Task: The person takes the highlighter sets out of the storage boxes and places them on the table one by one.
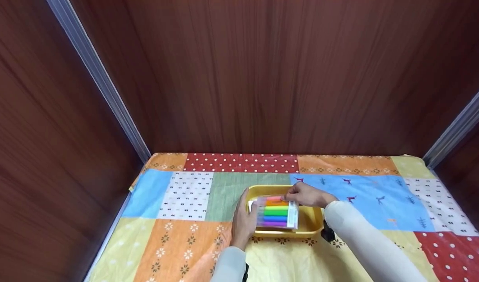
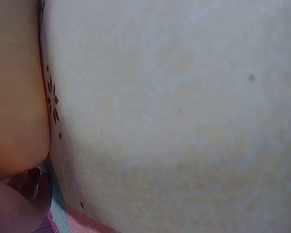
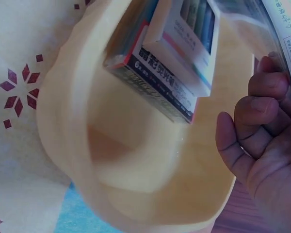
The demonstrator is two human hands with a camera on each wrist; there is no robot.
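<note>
A clear plastic pack of coloured markers (image 1: 275, 212) lies tilted over the yellow plastic basket (image 1: 317, 223). My right hand (image 1: 306, 194) pinches the pack's upper right edge. In the right wrist view, the pack's printed label (image 3: 286, 29) shows above the curled fingers of that hand (image 3: 262, 121). My left hand (image 1: 244, 221) holds the basket's left end, fingers along the outer wall and thumb on the inner side, close to the pack. At lower left in the left wrist view, that hand's fingers (image 2: 41, 194) curl beside the basket wall (image 2: 17, 87).
Inside the basket, a white box with a window (image 3: 177, 48) leans on a dark printed box (image 3: 153, 85). Patchwork cloth (image 1: 184, 243) covers the table. Brown wood-grain panels (image 1: 239, 78) rise behind and at both sides.
</note>
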